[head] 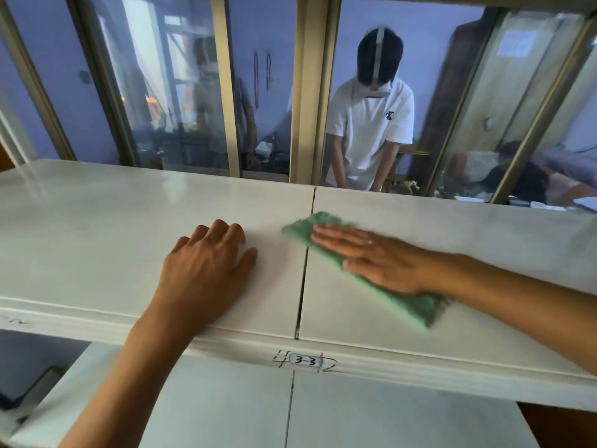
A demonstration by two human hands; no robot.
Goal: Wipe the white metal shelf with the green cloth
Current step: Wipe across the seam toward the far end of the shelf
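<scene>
Here left hand [206, 270] beside green cloth [371, 273]; shelf [97, 227].

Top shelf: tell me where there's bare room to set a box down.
Free: the left panel of the white metal shelf, left of the left hand, and the far right past the green cloth. Crowded around the centre seam, where the right hand presses the cloth.

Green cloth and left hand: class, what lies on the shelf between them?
In the head view, only bare white shelf top and the dark seam between its two panels separate the left hand from the green cloth.
</scene>
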